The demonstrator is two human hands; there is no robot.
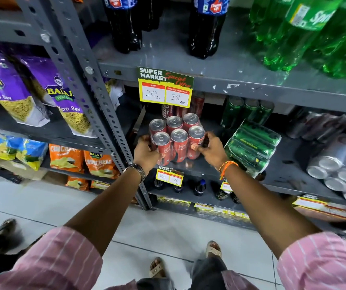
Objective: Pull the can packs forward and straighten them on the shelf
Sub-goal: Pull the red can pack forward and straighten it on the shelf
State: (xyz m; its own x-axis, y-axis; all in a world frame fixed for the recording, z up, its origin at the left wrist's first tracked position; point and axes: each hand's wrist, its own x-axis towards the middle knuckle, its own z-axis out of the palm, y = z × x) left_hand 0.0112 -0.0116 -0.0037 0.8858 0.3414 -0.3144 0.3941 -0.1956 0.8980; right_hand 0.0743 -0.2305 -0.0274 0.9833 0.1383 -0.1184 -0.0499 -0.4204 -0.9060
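Left hand and right hand clamp red can pack between them; pack near shelf front, slightly skewed.

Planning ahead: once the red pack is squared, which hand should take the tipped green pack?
Right. The right hand sits directly beside the green pack; the left hand is beyond the red pack.
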